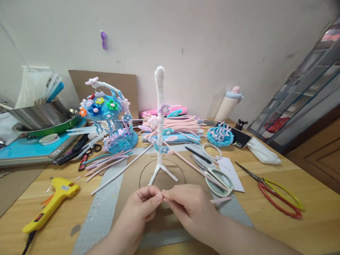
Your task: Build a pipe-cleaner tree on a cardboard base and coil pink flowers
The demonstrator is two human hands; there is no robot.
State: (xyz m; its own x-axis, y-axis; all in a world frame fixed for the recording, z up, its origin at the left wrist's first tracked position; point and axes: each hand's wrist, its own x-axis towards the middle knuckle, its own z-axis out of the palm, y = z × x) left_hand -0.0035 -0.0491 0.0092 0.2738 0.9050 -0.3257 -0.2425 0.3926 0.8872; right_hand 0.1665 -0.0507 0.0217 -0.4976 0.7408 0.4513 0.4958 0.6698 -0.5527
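My left hand and my right hand meet fingertip to fingertip low in the head view, both pinched closed. Anything between the fingertips is too small or hidden to name. Just beyond them stands an upright white wrapped stem with splayed feet, over a circle drawn on brown cardboard. Fuzzy flowers and leaves cling to the stem, among them a purple flower, a pink flower and a blue flower.
At left lies a yellow glue gun; behind it stands a finished flower lamp-like piece. Pale-green scissors and red-yellow scissors lie right. Pipe cleaners, a blue fuzzy base and a bottle stand behind.
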